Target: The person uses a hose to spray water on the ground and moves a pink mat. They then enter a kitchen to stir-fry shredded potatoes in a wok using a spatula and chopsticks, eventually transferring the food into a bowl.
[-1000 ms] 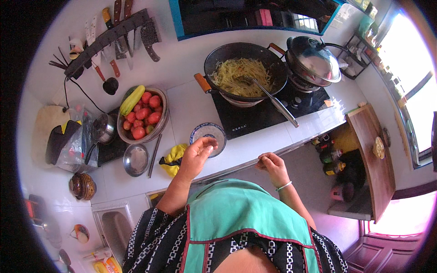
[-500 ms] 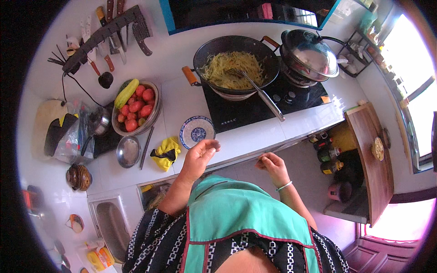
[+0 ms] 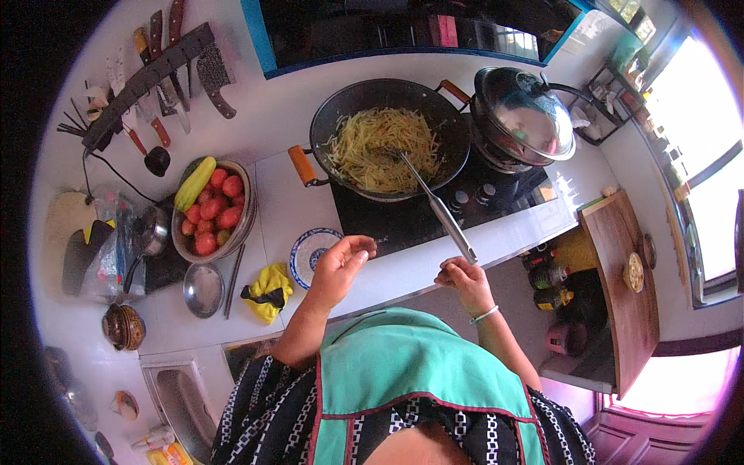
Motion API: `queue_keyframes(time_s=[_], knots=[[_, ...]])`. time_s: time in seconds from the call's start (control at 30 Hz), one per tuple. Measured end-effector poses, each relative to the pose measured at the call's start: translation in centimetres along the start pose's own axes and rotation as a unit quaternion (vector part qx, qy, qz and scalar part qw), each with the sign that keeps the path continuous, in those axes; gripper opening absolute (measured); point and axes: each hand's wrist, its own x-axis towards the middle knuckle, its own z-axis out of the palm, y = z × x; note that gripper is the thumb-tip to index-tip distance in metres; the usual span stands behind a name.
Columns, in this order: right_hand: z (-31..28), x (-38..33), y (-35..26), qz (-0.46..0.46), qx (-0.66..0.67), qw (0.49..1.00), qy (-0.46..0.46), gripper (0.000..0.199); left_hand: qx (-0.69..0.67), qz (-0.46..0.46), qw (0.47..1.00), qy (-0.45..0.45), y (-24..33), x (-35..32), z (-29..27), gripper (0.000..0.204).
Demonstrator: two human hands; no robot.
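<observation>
My left hand hovers over the counter edge, overlapping the right side of a blue-and-white plate in view. Its fingers are extended with the thumb apart, and nothing shows in it. My right hand, a pale bracelet at its wrist, is closed with curled fingers just below the spatula's handle end; whether anything is inside is hidden. The metal spatula leans in a black wok on the stove, its head buried in pale yellow shreds of food. Neither hand visibly grips it.
Right of the wok stands a lidded pan. A bowl of red tomatoes and a green gourd sits left, near a small metal bowl, dark chopsticks and a yellow cloth. Knives hang on a wall rack. Bottles stand low right.
The view has shifted, so the counter things sit lower and further left. Both hands keep nearly the same pose; the spatula handle's end now appears right above my right hand.
</observation>
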Motion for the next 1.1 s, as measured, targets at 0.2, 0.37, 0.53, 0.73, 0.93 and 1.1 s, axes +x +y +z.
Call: queue_keyframes(time_s=[0.2,0.37,0.53,0.73,0.93,1.1], knots=[[0.0,2.9,-2.4,-0.031,-0.050,0.998,-0.022,0.018,0.021,0.026,0.998,0.051,0.5,1.8,0.1,0.022],[-3.2,8.6,-3.0,-0.048,-0.077,0.995,-0.049,0.016,0.028,0.018,0.993,0.113,0.5,2.2,1.7,0.023],[-5.0,11.6,-4.7,-0.032,-0.068,0.995,-0.072,0.016,0.016,0.006,0.990,0.138,-0.8,3.2,3.6,0.024],[-6.1,12.7,-5.1,-0.018,-0.080,0.989,-0.123,0.017,0.050,-0.029,0.990,0.126,-1.3,4.9,7.1,0.022],[-7.1,13.2,-5.5,0.000,-0.057,0.990,-0.127,0.016,0.061,-0.041,0.991,0.116,-1.9,5.4,8.7,0.023],[-7.7,13.2,-5.1,-0.012,-0.070,0.989,-0.133,0.016,0.045,-0.052,0.990,0.122,-1.6,5.7,9.2,0.024]])
